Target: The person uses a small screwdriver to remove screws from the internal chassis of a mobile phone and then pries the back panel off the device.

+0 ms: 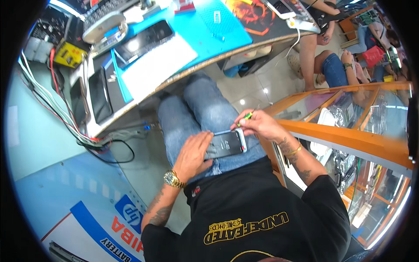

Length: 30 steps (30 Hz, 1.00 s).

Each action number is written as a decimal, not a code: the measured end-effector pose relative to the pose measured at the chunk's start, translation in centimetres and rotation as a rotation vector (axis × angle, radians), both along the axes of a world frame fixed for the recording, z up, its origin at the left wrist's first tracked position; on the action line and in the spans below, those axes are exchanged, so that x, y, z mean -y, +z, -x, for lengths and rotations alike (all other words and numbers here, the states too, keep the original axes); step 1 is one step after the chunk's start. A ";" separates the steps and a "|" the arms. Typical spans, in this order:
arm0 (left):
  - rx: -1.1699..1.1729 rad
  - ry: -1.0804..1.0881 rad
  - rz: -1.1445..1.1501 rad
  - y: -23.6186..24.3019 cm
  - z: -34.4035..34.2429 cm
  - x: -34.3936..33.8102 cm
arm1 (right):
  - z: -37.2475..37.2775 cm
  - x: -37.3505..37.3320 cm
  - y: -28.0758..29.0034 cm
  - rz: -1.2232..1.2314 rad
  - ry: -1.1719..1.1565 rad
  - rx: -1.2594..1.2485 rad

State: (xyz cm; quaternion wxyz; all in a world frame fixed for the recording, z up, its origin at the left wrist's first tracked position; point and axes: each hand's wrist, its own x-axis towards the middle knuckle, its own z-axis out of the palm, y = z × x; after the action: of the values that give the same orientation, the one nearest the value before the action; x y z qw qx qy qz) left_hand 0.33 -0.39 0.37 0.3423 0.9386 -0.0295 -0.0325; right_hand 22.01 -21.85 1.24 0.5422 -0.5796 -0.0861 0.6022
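Observation:
A smartphone (226, 145) with a lit dark screen lies across my thighs, over my blue jeans. My left hand (193, 152) grips its left end, fingers along the far edge and the thumb at the near side. A pale strip, perhaps a frame or cover edge, shows at the phone's right end. Pinched in my right hand (263, 126) is a small green-and-yellow screwdriver (248, 116), held over the phone's far right corner. My right fingertips are close to that corner; whether they touch it I cannot tell.
Ahead stands a workbench with a blue mat (218, 32), a white sheet (159, 65) and a dark tablet-like panel (144, 41). Cables (54, 100) hang at the left. An orange-framed glass display case (349, 131) is close on my right. Other people sit beyond it.

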 end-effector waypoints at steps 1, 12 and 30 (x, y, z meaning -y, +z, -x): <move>0.006 -0.011 -0.001 0.1 -0.2 0.0 | 0.3 0.1 0.0 -0.017 -0.024 -0.022; -0.260 0.170 0.736 4.4 1.0 -1.3 | -0.3 -3.5 5.6 -0.639 -0.516 -0.053; -0.278 0.071 2.098 7.6 0.1 -15.9 | -8.5 -21.4 10.4 -0.483 0.654 1.805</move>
State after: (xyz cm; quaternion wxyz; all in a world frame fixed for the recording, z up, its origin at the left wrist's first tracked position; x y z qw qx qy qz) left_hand 0.26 15.54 7.98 0.9827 0.1613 0.0239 -0.0880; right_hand 30.52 -0.46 11.67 0.1837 -0.6427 -0.7435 0.0210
